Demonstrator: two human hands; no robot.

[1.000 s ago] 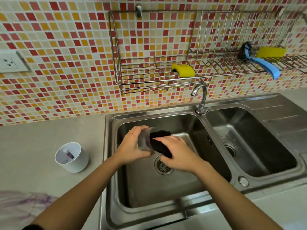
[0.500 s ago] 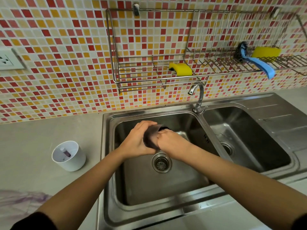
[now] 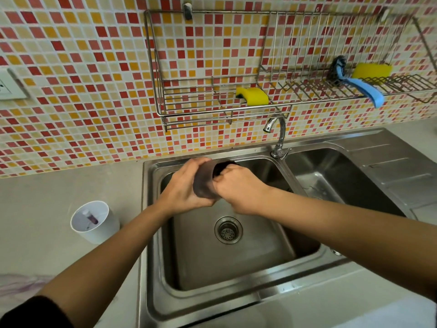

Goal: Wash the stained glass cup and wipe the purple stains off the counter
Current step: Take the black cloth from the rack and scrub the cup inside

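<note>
Over the left sink basin (image 3: 236, 261), my left hand (image 3: 182, 188) grips the glass cup (image 3: 203, 183), which lies on its side with its mouth to the right. My right hand (image 3: 238, 188) holds a dark scrubbing pad (image 3: 221, 168) pushed into the cup's mouth; its fingertips are hidden inside. Purple stains (image 3: 21, 284) smear the counter at the lower left edge of the view.
A white cup (image 3: 95, 221) with a small purple-stained item inside stands on the counter left of the sink. The tap (image 3: 276, 136) rises behind the basins. A wall rack (image 3: 212, 110) holds yellow sponges (image 3: 253, 95) and a blue-handled brush (image 3: 361, 87). The right basin (image 3: 343, 181) lies beside.
The right hand has pushed the dark pad deeper into the cup, and both hands with the cup have lifted slightly toward the back of the basin.
</note>
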